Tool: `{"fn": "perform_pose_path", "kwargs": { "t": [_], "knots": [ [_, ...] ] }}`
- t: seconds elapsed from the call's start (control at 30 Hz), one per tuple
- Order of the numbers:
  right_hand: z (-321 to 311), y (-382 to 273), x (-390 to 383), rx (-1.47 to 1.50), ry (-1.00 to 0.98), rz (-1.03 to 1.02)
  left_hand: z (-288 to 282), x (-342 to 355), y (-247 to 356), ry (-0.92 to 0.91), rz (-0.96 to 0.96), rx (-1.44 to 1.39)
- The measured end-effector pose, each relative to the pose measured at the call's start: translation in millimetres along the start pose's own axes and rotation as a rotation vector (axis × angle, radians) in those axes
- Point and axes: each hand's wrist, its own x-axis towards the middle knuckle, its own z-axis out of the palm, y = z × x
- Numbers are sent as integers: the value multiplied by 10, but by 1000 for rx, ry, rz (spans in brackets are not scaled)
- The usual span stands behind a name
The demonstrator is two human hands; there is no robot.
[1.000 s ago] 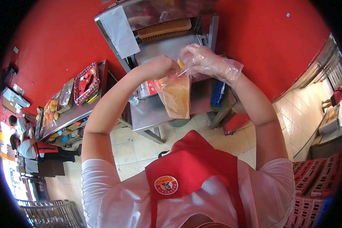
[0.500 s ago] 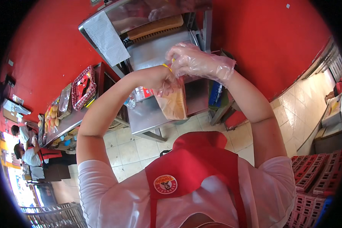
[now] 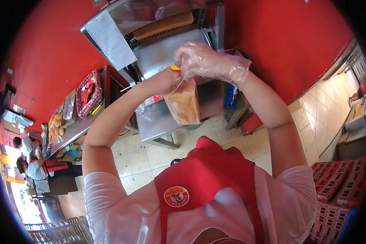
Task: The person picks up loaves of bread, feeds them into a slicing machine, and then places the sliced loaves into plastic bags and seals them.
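Red apron (image 3: 209, 171), tan bread loaf (image 3: 185, 106).

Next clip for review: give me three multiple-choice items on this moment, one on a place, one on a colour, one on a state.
1. Where is the clear plastic bag holding the tan sliced bread loaf?
A. Hanging from both hands in front of the steel slicing machine
B. Lying on the tiled floor
C. Inside a red crate

2. What colour is the wall behind the machine?
A. White
B. Red
C. Green

3. What covers the right hand?
A. A thick oven mitt
B. Nothing
C. A thin clear plastic glove

Answers: 1 A, the bag dangles below the left hand and the right hand, which pinch its top. 2 B, the wall is plainly red. 3 C, a wrinkled see-through glove reaches to the wrist.
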Motion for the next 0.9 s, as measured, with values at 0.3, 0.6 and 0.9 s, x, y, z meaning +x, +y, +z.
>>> {"fn": "perform_pose_path", "kwargs": {
  "t": [0.3,0.6,0.9],
  "knots": [
    [19,-35,1,109,107,55,32,-53,91,119,124,-93],
    [-125,-100,-62,121,-12,184,-286,-349,-106,116,51,-310],
    [-135,129,-234,170,16,139,-344,-872,-407,533,23,-41]
  ]
}}
